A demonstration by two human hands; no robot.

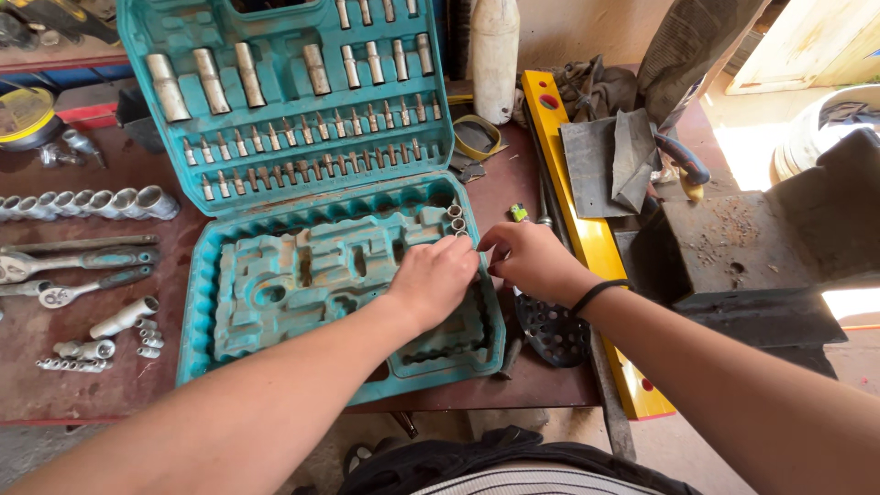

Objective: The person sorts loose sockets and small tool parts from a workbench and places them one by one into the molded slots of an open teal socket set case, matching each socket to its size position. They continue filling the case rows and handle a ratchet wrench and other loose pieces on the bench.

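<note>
Reaching together at the right rim of the teal socket case (206, 302), the left hand (435, 280) and right hand (530, 261) pinch what seems a small socket, mostly hidden, which could slip and roll off the workbench (82, 385) edge.

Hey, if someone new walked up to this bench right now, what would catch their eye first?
The open teal socket set case fills the middle, its lid rows of sockets and bits gleaming. The left hand and right hand meet at the tray's right edge by small sockets. A yellow spirit level runs along the right; ratchets lie on the left.
</note>
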